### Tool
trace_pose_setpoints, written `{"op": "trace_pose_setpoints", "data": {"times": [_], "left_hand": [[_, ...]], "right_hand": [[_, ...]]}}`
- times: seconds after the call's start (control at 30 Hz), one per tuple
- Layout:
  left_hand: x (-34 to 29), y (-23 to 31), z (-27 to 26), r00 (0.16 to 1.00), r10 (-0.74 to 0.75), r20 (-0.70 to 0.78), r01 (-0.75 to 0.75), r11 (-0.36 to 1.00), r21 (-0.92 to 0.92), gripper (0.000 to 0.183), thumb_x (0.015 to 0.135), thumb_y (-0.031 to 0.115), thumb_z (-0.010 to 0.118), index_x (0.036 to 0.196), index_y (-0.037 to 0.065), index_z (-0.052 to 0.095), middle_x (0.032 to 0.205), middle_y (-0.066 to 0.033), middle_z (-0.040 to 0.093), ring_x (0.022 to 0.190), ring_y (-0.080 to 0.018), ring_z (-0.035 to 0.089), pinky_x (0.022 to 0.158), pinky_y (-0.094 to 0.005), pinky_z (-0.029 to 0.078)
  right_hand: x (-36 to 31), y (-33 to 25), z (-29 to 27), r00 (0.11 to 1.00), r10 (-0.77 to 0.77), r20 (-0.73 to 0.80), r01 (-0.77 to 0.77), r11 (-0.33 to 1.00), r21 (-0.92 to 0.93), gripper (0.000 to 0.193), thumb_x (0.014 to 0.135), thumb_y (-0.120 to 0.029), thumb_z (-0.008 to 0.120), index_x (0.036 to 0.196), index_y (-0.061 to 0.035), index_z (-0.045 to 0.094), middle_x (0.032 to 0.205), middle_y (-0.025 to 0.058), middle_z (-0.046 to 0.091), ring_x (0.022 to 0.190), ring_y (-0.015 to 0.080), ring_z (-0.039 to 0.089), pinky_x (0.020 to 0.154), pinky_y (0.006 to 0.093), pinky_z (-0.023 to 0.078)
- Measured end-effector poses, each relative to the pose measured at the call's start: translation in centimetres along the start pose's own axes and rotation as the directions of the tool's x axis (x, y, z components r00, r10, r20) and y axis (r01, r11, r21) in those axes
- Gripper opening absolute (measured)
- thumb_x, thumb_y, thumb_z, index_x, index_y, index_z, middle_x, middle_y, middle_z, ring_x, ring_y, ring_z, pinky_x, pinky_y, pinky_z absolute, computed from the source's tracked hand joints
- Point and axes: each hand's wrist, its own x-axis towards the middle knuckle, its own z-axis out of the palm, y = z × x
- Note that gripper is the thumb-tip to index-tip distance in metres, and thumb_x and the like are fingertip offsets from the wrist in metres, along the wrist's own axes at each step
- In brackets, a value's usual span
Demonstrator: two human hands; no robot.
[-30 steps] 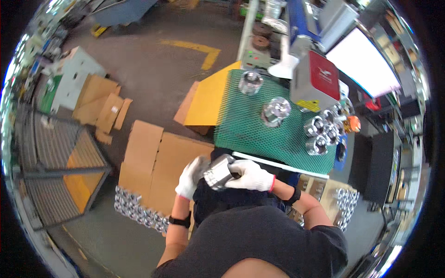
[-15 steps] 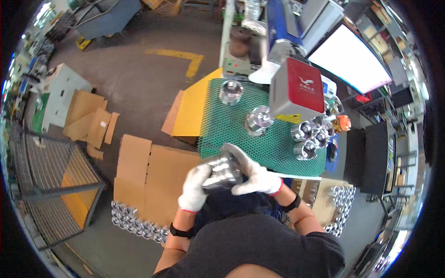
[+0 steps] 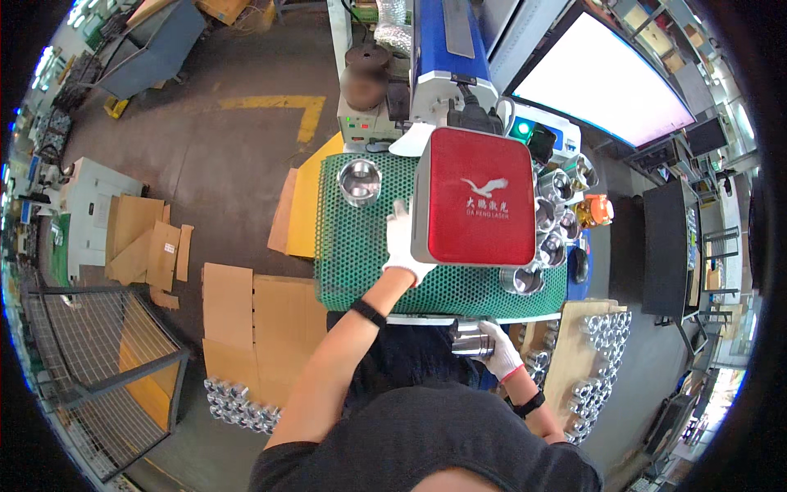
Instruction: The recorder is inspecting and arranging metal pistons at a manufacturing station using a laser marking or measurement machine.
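My right hand [image 3: 502,353], in a white glove, grips a shiny metal piston [image 3: 470,339] low in front of my body, by the table's near edge. My left hand [image 3: 402,242], gloved too, reaches over the green perforated mat [image 3: 361,279] to the left side of a red-topped box-shaped machine head [image 3: 479,197]. A couple of its fingertips show; the machine head hides the rest and whatever is inside the fingers. On the mat's far left another piston [image 3: 360,182] stands with its hollow side up.
Several pistons [image 3: 551,246] cluster right of the machine head, near an orange object [image 3: 597,211]. A bright monitor [image 3: 607,82] is at far right. More pistons line cardboard at right [image 3: 605,344] and lower left [image 3: 238,402]. A wire cage [image 3: 98,353] stands left.
Both hands held a piston together before. My right hand has lowered that piston to the near right, while my left has let go and reached forward to the machine head. The view has shifted.
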Motion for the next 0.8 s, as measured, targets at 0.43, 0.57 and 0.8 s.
{"op": "trace_pose_setpoints", "data": {"times": [0.43,0.57,0.8], "left_hand": [[-10.3,-7.5,-5.1,0.659,-0.648,0.382,0.272,-0.268,-0.924,0.068,0.082,0.016,0.075,0.136,-0.002,0.040,0.121,-0.0169,0.057,0.108,-0.0247,0.061,0.087,-0.0341,0.055],[-21.7,-9.8,-8.4,0.570,-0.697,0.436,0.219,-0.383,-0.897,0.053,0.089,0.019,0.066,0.133,0.002,0.043,0.121,-0.0208,0.061,0.104,-0.0327,0.066,0.084,-0.0495,0.059],[-39.0,-9.2,-11.3,0.300,-0.767,0.567,0.149,-0.549,-0.822,0.041,0.095,0.032,0.051,0.122,0.002,0.058,0.105,-0.0157,0.070,0.091,-0.0328,0.071,0.080,-0.0500,0.060]], "right_hand": [[19.9,-7.2,5.6,0.646,-0.530,0.549,0.758,0.362,-0.543,0.068,0.095,-0.054,0.050,0.147,-0.0112,0.038,0.151,0.0096,0.042,0.134,0.0298,0.044,0.111,0.0459,0.035],[13.4,-8.9,17.0,0.821,-0.404,0.403,0.551,0.382,-0.742,0.092,0.073,-0.046,0.076,0.145,-0.0065,0.034,0.137,0.0214,0.046,0.129,0.0353,0.043,0.108,0.0447,0.036],[17.9,-8.7,15.6,0.530,-0.509,0.679,0.576,-0.372,-0.728,0.091,0.081,-0.047,0.070,0.151,-0.0132,0.023,0.145,0.0232,0.034,0.136,0.0400,0.032,0.114,0.0483,0.028]]}}
